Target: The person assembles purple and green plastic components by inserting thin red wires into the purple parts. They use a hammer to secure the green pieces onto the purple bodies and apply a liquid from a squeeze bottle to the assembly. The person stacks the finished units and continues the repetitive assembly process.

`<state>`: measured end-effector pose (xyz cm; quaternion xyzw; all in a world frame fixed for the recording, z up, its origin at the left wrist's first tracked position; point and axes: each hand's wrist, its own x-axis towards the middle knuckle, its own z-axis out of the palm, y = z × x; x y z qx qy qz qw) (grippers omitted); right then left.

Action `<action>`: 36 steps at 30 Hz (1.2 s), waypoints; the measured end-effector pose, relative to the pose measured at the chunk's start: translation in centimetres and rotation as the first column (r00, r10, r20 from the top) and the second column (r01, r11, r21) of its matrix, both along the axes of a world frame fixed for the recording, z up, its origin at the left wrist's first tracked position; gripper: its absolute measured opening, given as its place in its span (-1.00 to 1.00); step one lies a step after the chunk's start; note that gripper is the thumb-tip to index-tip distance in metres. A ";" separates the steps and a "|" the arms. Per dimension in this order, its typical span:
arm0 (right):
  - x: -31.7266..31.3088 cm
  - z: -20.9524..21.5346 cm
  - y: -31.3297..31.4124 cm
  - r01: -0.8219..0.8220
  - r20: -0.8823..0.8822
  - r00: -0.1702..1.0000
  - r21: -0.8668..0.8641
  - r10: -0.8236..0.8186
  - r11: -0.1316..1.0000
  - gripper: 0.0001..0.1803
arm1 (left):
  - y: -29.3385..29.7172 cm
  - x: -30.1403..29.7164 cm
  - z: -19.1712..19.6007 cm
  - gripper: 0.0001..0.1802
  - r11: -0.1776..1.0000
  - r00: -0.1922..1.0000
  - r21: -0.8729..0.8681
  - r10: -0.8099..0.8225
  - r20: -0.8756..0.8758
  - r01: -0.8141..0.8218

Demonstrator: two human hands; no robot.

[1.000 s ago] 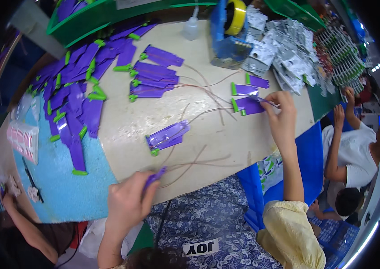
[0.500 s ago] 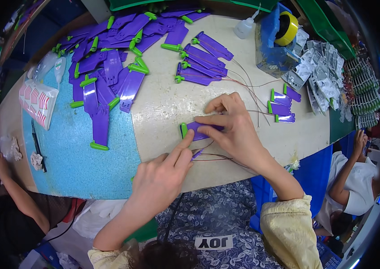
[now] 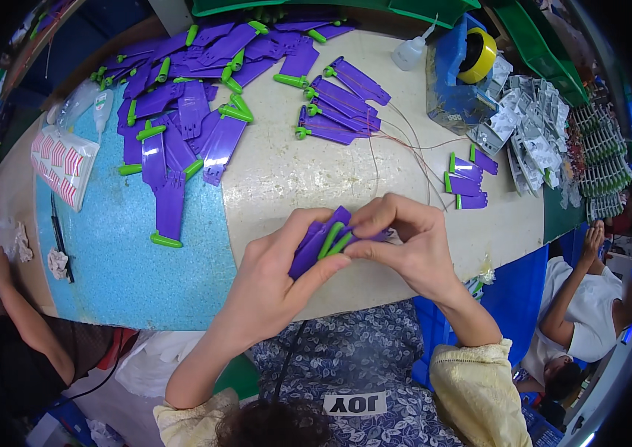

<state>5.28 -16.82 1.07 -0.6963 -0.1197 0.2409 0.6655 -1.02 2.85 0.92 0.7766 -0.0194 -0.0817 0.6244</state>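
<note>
My left hand and my right hand meet over the near edge of the pale worktable. Together they pinch a purple plastic part with a green tab, lifted just off the surface. Thin reddish wires trail from it across the table. A heap of the same purple-and-green parts lies at the far left, a smaller stack sits in the far middle, and a few short ones rest to the right.
A blue dispenser with a yellow tape roll and a squeeze bottle stand at the back. Silvery packets pile at the right. A blue mat covers the left. Another person sits at lower right, a further arm at left.
Both hands have drawn closer together and lifted the purple part off the table; a second ago the right hand was reaching to the short parts at the right.
</note>
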 end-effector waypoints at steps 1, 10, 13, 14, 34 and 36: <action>-0.1 0.0 -0.3 -0.007 0.007 1.000 0.030 0.007 1.000 -0.82 | -0.1 0.1 -0.3 -0.58 1.000 1.000 0.011 -0.013 0.013 0.013; -0.6 -0.2 -1.6 0.043 -0.024 0.999 -0.094 -0.046 0.995 -0.69 | -1.8 0.3 -0.8 -0.68 0.989 0.964 0.148 -0.019 0.265 -0.021; -1.6 -0.8 -1.3 0.122 0.041 0.992 -0.050 -0.120 0.991 -0.63 | -2.5 0.0 -1.2 -0.69 0.985 0.947 0.146 0.039 0.320 -0.090; -1.8 -0.9 -1.3 0.145 0.075 0.987 -0.035 -0.142 0.989 -0.61 | -2.6 -0.1 -1.2 -0.69 0.983 0.938 0.148 0.053 0.343 -0.110; 0.1 3.3 -5.2 0.418 0.628 0.771 -0.370 -0.109 0.830 -0.91 | -1.8 1.9 0.4 -0.79 0.926 0.927 -0.365 -0.217 -0.305 0.097; 0.1 3.2 -5.6 0.474 0.662 0.730 -0.314 -0.168 0.822 -0.95 | -1.3 2.0 0.1 -0.73 0.843 0.874 -0.538 -0.278 -0.400 0.022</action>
